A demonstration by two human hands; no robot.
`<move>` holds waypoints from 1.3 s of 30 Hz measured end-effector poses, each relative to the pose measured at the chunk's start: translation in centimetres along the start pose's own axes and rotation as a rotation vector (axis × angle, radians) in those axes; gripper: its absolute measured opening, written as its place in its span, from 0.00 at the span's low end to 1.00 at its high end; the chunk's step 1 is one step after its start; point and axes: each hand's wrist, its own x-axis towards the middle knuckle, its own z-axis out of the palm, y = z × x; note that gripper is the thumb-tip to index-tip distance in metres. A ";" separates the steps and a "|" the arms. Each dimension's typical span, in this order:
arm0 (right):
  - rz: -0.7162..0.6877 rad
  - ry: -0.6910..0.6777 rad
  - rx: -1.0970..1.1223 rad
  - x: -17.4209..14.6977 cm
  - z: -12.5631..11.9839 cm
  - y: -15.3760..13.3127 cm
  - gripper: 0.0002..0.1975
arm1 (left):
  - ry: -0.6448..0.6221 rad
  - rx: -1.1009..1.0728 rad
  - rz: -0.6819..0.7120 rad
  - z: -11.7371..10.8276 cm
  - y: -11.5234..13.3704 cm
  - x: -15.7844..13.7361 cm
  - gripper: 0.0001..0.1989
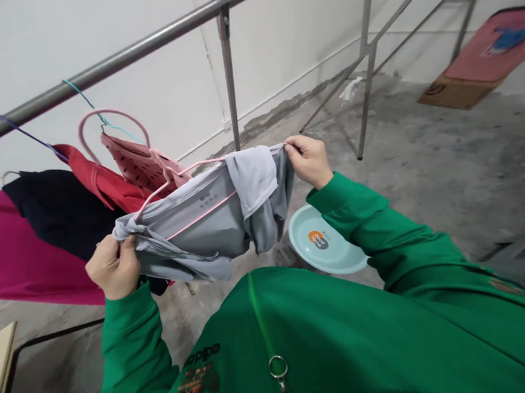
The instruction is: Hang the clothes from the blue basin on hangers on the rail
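A light grey shirt (210, 225) is stretched between my two hands in front of my body. Inside its neck opening sits a pink hanger (169, 175), its lower bar showing across the cloth. My left hand (116, 265) is closed on bunched fabric at the shirt's left end. At the other end my right hand (309, 159) pinches the edge of the cloth between thumb and fingers. Part of the shirt's upper edge is folded over near my right hand. The hanger's hook is hard to make out against the clothes behind.
A metal rail (155, 47) crosses the upper left, bearing a pink polka-dot bag (134, 158), a red garment (95, 179), a black one (49, 204) and a magenta one (26, 257). Below my right forearm is a light blue basin (299, 236). A cardboard box (458, 91) lies farther right.
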 end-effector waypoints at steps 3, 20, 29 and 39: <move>0.043 -0.037 -0.011 0.4 0.1 0.0 0.09 | 0.022 -0.050 0.044 -0.2 -0.3 -0.1 0.05; -0.121 -0.720 0.158 2.1 -4.2 -2.6 0.13 | -0.058 -0.055 -0.070 0.5 -0.4 -0.4 0.12; -0.127 -0.602 0.135 1.7 -4.2 -5.7 0.09 | -0.162 -0.173 -0.128 1.4 0.6 0.5 0.12; -0.361 -0.163 0.001 1.8 -5.2 -7.0 0.12 | -0.191 -0.151 -0.155 2.2 3.1 1.1 0.21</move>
